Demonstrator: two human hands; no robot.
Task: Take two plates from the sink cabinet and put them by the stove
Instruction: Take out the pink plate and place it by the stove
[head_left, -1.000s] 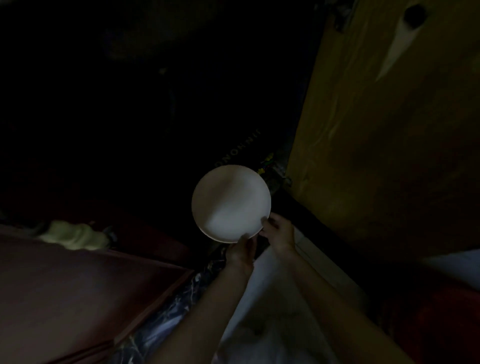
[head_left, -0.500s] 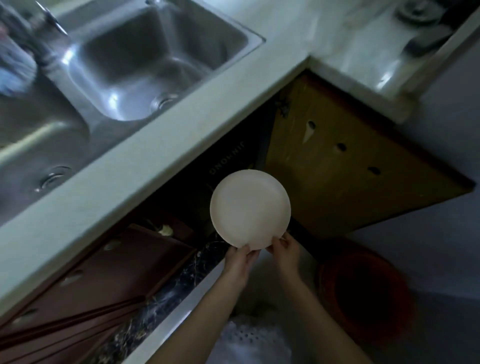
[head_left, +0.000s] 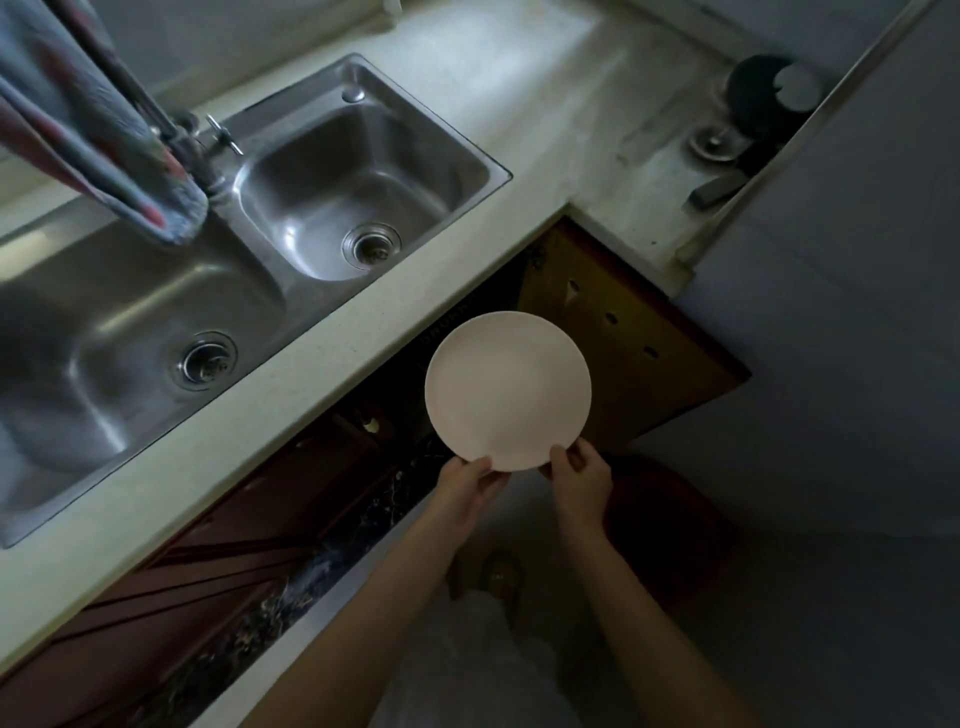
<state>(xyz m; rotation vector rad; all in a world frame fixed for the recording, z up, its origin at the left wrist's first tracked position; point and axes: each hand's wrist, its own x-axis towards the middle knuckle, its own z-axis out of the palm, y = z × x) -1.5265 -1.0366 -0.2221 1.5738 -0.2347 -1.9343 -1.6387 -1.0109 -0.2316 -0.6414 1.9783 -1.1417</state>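
Observation:
A round white plate (head_left: 508, 389) is held out flat in front of the open sink cabinet (head_left: 395, 395), below the counter edge. My left hand (head_left: 467, 486) grips its near rim on the left, and my right hand (head_left: 579, 480) grips the near rim on the right. I cannot tell whether it is one plate or a stack. The cabinet's inside is dark, and its wooden door (head_left: 628, 348) stands swung open to the right. No stove is in view.
A steel double sink (head_left: 249, 249) with a tap and a hanging striped cloth (head_left: 98, 135) fills the pale counter (head_left: 519, 93) above. Dark round objects (head_left: 763, 104) sit in the counter's far right corner. A red bucket (head_left: 670, 525) stands on the floor beside my right arm.
The view has risen from inside the dark cabinet to above the counter, so the sink now shows. The plate stays in both hands and has come out of the cabinet.

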